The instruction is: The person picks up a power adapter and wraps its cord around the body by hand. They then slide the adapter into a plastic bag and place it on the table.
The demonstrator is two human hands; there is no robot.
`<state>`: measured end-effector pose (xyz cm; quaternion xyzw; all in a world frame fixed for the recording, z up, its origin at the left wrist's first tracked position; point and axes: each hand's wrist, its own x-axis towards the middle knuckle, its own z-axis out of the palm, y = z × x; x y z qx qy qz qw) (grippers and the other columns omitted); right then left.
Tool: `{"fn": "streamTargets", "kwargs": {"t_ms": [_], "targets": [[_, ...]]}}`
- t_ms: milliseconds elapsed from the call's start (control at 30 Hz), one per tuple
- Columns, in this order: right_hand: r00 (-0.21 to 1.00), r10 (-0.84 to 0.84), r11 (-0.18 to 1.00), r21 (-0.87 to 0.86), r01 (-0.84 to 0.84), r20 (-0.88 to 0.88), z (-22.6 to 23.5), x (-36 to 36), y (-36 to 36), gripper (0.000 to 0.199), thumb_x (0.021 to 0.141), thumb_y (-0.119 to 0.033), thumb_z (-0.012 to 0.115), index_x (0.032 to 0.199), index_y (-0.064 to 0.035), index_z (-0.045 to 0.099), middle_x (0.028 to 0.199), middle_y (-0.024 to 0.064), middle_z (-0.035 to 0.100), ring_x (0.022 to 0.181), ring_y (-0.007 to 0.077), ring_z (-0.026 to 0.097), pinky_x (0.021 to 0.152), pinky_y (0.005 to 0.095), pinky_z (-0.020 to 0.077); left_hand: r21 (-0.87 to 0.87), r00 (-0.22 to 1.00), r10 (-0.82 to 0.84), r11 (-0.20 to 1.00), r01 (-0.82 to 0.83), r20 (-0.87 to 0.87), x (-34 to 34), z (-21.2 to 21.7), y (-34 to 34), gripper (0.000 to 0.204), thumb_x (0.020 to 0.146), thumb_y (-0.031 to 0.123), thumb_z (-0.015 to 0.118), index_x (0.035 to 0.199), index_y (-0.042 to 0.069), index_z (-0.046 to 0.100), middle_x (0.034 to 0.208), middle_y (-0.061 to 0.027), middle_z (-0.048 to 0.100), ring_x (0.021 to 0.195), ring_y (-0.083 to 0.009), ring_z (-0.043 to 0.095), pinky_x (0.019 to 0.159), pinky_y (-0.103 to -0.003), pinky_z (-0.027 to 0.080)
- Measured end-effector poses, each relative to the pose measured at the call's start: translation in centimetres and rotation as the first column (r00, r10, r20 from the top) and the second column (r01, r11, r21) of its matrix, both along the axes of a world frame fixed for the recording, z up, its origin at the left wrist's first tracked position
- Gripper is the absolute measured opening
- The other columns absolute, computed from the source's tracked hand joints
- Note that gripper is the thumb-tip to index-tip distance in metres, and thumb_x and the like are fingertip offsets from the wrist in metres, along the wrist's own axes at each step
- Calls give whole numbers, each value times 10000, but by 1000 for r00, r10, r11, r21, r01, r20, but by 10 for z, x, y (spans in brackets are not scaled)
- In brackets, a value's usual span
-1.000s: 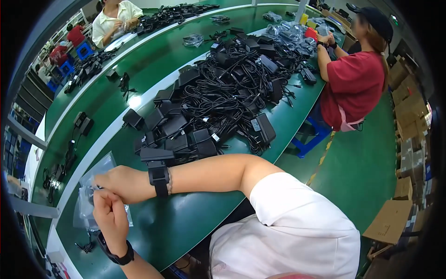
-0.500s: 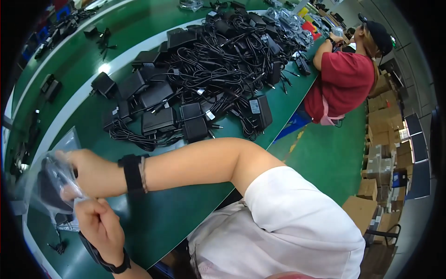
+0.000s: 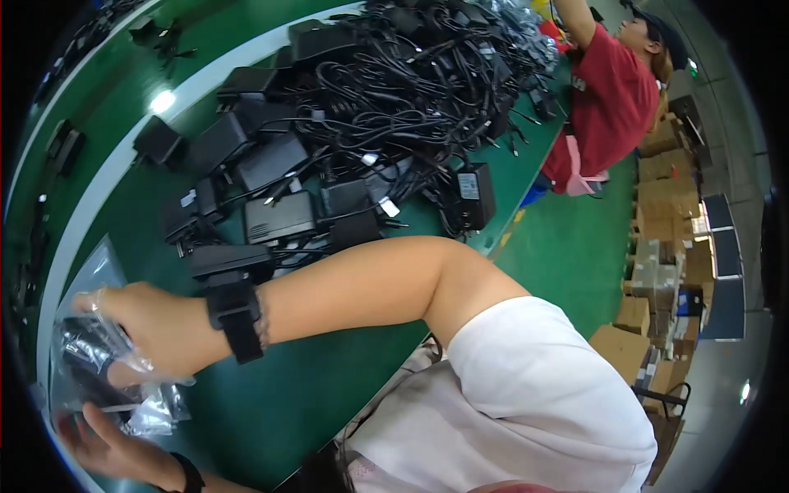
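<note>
At the left, my right hand [image 3: 164, 329] is closed round a clear plastic bag [image 3: 103, 306] with a dark object inside, seemingly a black power adapter [image 3: 82, 353]. The film wraps over its fingers, so the exact grip is partly hidden. Just below the bag is my left hand [image 3: 119, 448], its thumb and fingers apart, holding nothing. More clear plastic film [image 3: 156, 411] lies on the green table between the two hands. Beyond my right forearm, a large heap of black power adapters [image 3: 279, 218] with tangled cables covers the tabletop.
A co-worker in a red shirt [image 3: 612, 107] stands at the table's far right side. Cardboard boxes [image 3: 657, 263] are stacked along the right. A white curved strip [image 3: 107, 172] borders the green table [image 3: 271, 403], with a few adapters [image 3: 66, 148] beyond it.
My left hand has let go of the bag's edge, dropped lower and spread its fingers. My right hand has moved slightly down with the bag. The co-worker's arm has risen.
</note>
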<state>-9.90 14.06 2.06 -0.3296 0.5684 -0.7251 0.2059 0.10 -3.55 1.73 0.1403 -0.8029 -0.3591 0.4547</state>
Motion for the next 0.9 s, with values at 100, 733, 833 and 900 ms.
{"fn": "streamTargets", "kwargs": {"t_ms": [100, 733, 833, 900], "targets": [[992, -2, 997, -76, -8, -129, -14, -2, -13, 593, 682, -138, 705, 1176, 80, 459, 1063, 217, 574, 958, 280, 580, 837, 319, 461, 410, 895, -445, 814, 413, -18, -6, -14, -29, 435, 933, 226, 416, 1271, -46, 381, 1289, -157, 427, 1188, -237, 411, 1008, -361, 312], [978, -150, 988, -42, 146, -141, 6, 29, -7, 605, 806, -128, 645, 1297, 45, 337, 1183, 115, 486, 1059, 161, 474, 919, 282, 378, 788, 701, -613, 199, 583, -364, -9, -21, 64, 472, 919, 420, 443, 1166, 20, 477, 1050, -21, 541, 902, -89, 518, 743, -256, 449], [973, -153, 988, -48, 147, -175, 0, 28, -6, 611, 807, -118, 649, 1304, 39, 330, 1181, 102, 487, 1047, 147, 475, 910, 282, 388, 837, 717, -612, 158, 525, -334, -7, -13, 63, 457, 914, 414, 459, 1158, 28, 487, 1020, -12, 545, 901, -88, 511, 759, -255, 438], [997, -37, 992, -116, 45, 70, -4, 26, -7, 597, 813, -108, 640, 1305, 33, 333, 1191, 98, 480, 1058, 143, 469, 917, 281, 384, 836, 768, -617, 322, 444, -170, -7, -5, 51, 409, 891, 291, 536, 1169, -1, 476, 1059, -48, 554, 970, -131, 519, 816, -266, 430]]}}
